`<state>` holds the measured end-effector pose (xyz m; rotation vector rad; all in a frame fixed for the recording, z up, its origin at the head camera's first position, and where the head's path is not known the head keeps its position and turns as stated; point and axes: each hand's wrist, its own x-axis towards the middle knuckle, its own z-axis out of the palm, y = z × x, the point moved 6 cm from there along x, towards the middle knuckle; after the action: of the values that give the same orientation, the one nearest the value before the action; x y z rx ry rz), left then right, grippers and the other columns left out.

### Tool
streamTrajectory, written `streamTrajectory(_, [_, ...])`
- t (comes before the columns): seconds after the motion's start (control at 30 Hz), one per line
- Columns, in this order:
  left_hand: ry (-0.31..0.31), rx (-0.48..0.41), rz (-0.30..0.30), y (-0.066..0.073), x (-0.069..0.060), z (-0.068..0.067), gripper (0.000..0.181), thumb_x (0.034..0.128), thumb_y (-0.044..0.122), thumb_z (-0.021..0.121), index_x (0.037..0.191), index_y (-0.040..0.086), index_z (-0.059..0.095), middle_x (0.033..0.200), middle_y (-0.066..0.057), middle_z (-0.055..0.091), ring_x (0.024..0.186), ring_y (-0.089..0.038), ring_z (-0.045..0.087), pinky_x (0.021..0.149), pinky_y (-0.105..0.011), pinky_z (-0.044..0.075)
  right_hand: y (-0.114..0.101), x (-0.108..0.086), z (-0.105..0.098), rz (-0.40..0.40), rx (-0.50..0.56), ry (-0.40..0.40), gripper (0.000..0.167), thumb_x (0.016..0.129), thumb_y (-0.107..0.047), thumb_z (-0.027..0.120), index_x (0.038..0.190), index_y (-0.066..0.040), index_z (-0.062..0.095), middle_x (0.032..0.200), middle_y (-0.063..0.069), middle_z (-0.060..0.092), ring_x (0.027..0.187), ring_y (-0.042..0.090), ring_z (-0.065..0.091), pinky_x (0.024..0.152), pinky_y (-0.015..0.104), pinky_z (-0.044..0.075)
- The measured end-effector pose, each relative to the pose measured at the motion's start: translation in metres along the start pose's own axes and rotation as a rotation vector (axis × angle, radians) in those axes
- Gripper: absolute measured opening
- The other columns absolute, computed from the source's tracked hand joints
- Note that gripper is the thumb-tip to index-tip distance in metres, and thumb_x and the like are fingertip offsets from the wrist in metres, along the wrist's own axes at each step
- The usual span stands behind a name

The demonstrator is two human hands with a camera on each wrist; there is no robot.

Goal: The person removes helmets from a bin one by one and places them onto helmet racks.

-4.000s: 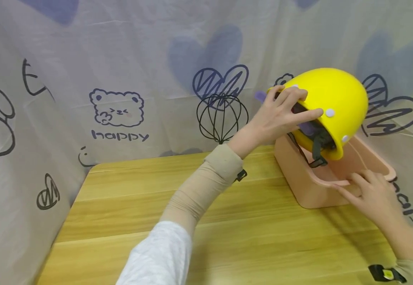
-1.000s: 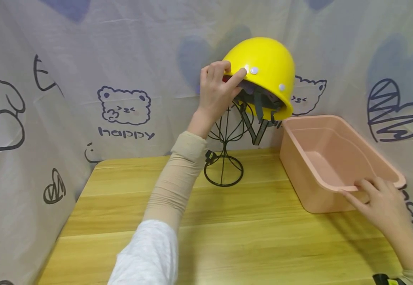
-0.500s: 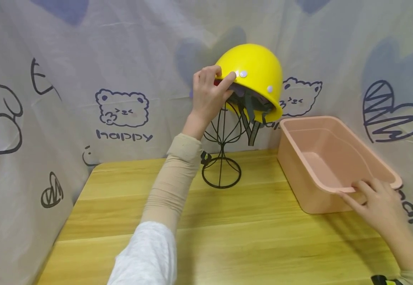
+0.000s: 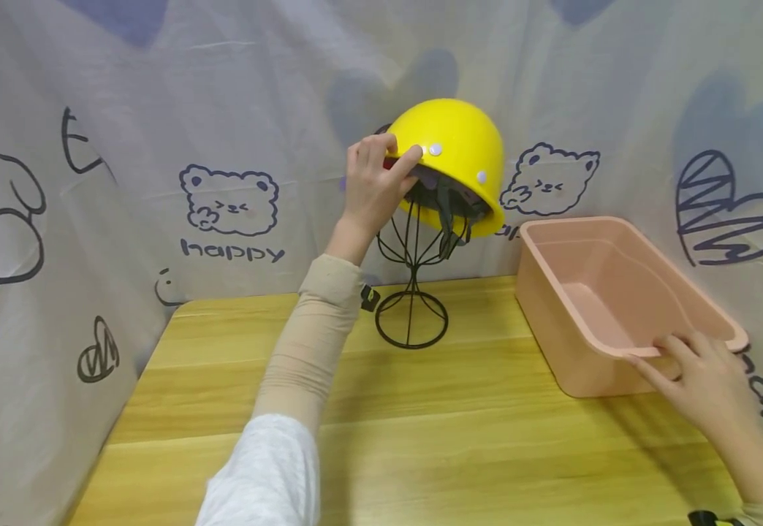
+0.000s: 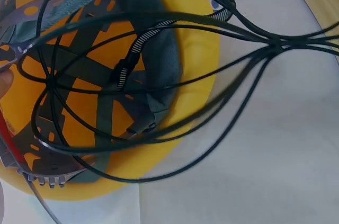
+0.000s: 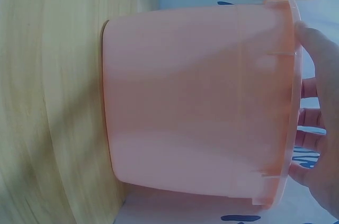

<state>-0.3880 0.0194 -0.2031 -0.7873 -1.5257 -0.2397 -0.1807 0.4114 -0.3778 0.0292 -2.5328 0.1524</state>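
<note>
A yellow hard hat [image 4: 450, 142] hangs tilted over the black wire stand [image 4: 412, 274], its open underside facing down and left. My left hand [image 4: 371, 190] grips the brim on its left side, thumb outside. In the left wrist view, the stand's wire cage [image 5: 233, 83] overlaps the hat's opening, with the grey straps [image 5: 87, 65] behind the wires. Whether the hat touches the wires I cannot tell. At the right, my right hand [image 4: 710, 380] holds the near rim of a pink plastic bin [image 4: 568, 321], thumb on the outside and fingers over the edge.
The wooden table [image 4: 224, 394] carries the stand near its back edge and the bin at its back right. A patterned curtain [image 4: 316, 146] hangs close behind and along both sides. Nothing lies inside the visible part of the bin.
The hard hat came left from above the bin in my left hand, then sank lower over the wire stand. My right hand stays on the bin's rim.
</note>
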Motion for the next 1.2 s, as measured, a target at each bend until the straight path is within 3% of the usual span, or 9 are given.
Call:
streamTrajectory(0.3, [0.013,0.015,0.014,-0.002,-0.011,-0.008,0.020,0.0953,0.034,0.061,0.104,0.019,0.053,0.099,-0.011,0.043,0.091,-0.029,0.046,0.075,-0.044,0.042,0.000,0.000,0.000,-0.022,0.038,0.039,0.055,0.082,-0.053,0.069,0.095,-0.001,0.062,0.099,0.024,0.055,0.091,0.046,0.048,0.075,0.060,0.036])
streamTrajectory(0.6, [0.031,-0.002,0.007,-0.001,-0.019,-0.016,0.027,0.0914,0.039,0.065,0.104,0.019,0.053,0.098,-0.011,0.043,0.091,-0.029,0.046,0.075,-0.044,0.042,0.001,0.003,0.001,-0.071,0.068,0.096,0.064,0.084,-0.065,0.061,0.094,-0.001,0.063,0.097,0.024,0.056,0.089,0.045,0.050,0.074,0.060,0.036])
streamTrajectory(0.93, [0.091,-0.015,0.010,0.000,-0.037,-0.025,0.036,0.0859,0.038,0.072,0.105,0.019,0.048,0.099,-0.010,0.039,0.088,-0.029,0.043,0.074,-0.044,0.040,0.005,0.006,0.004,-0.011,0.045,0.014,0.059,0.086,-0.058,0.063,0.097,0.000,0.061,0.103,0.026,0.054,0.095,0.049,0.046,0.079,0.063,0.034])
streamTrajectory(1.2, [0.109,-0.037,0.004,-0.002,-0.053,-0.029,0.038,0.0863,0.034,0.073,0.107,0.019,0.045,0.100,-0.009,0.037,0.088,-0.029,0.043,0.074,-0.044,0.039,0.001,0.005,0.004,-0.028,0.056,0.039,0.062,0.086,-0.060,0.061,0.097,0.000,0.062,0.100,0.026,0.054,0.093,0.048,0.047,0.078,0.061,0.035])
